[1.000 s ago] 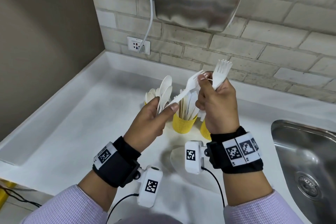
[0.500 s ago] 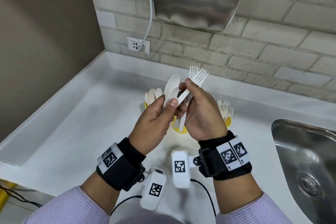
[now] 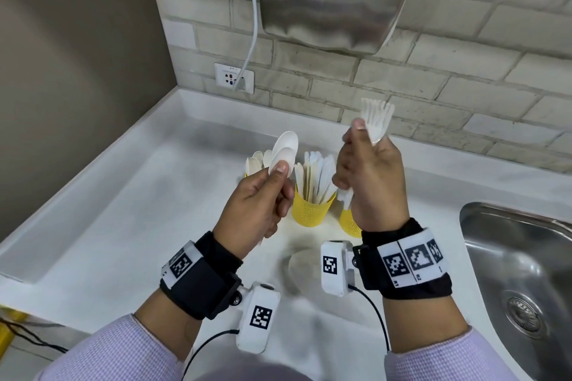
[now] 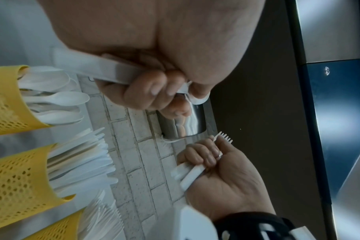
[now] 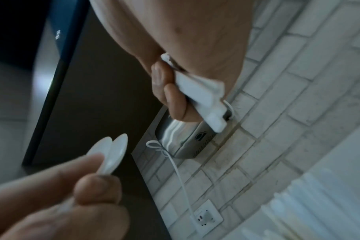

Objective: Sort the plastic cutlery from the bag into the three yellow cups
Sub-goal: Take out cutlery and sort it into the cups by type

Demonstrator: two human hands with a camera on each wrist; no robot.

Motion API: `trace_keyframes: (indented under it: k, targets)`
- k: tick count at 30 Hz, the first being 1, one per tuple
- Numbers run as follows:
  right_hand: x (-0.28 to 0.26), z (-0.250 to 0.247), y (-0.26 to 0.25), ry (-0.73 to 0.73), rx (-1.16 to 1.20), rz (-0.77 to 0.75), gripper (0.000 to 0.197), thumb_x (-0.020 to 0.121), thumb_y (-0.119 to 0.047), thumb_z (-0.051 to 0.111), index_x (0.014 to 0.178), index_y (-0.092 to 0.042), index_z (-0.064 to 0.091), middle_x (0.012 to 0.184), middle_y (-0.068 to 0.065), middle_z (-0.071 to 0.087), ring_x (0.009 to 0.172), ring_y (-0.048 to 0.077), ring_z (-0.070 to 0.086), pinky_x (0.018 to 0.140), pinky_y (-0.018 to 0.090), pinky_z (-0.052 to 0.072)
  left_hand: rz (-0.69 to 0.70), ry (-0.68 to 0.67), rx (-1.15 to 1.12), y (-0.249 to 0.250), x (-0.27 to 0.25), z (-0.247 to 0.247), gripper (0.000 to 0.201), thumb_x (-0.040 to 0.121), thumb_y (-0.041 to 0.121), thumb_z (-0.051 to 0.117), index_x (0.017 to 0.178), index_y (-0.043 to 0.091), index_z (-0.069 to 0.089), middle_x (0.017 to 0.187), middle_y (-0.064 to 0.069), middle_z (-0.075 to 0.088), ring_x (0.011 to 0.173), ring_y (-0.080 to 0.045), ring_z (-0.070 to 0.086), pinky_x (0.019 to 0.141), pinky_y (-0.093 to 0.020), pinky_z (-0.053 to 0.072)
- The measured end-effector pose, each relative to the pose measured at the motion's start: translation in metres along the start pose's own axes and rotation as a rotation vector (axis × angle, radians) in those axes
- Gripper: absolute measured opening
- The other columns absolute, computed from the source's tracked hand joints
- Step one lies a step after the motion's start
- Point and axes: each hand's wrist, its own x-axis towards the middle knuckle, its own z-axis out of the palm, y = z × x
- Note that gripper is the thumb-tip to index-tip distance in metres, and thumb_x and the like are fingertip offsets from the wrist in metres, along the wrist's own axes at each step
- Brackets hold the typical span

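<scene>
Steel sink (image 3: 523, 272) beside white counter (image 3: 123, 195)

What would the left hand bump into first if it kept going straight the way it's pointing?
Probably the spoons standing in the leftmost yellow cup: the left hand, holding two spoons, points toward them. Depth is unclear; it might pass above them.

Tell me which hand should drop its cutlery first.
Left, probably. The left hand grips two spoons almost directly in front of the spoon cup, the leftmost. The right hand holds forks raised above the fork cup, which its wrist partly hides.
</scene>
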Motion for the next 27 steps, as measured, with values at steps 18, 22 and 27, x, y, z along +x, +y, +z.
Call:
trace_keyframes:
  k: [18,22,27]
  targets:
    - [0.002,-0.009,0.021,0.024,-0.509,-0.260,0.037,0.089,-0.045,0.067,0.079,-0.009,0.069,0.072,0.010,0.070,0.069,0.029,0.065,0.068,0.042,0.055,0.039,0.057,-0.035,-0.008,0.010,-0.005,0.047,0.109,0.041,0.037,0.110,0.006,0.068,0.087,-0.014,0.072,0.075,-0.028,0.067,0.076,-0.041,0.060]
    - [-0.011,0.003,0.027,-0.095,-0.490,-0.289,0.017,0.096,-0.029,0.070,0.084,-0.017,0.073,0.072,0.001,0.074,0.069,0.019,0.070,0.068,0.034,0.056,0.007,0.025,-0.072,-0.009,0.007,0.002,0.050,0.109,0.040,0.038,0.104,-0.002,0.065,0.081,-0.018,0.070,0.071,-0.034,0.069,0.071,-0.042,0.059]
    - [-0.023,0.021,0.043,-0.101,-0.405,-0.219,0.018,0.098,-0.035,0.066,0.085,-0.022,0.068,0.061,0.007,0.069,0.057,0.032,0.071,0.065,0.049,0.058,-0.035,0.022,-0.078,-0.006,0.003,0.007,0.066,0.104,0.061,0.028,0.079,0.008,0.059,0.057,-0.011,0.043,0.043,-0.021,0.035,0.049,-0.032,0.030]
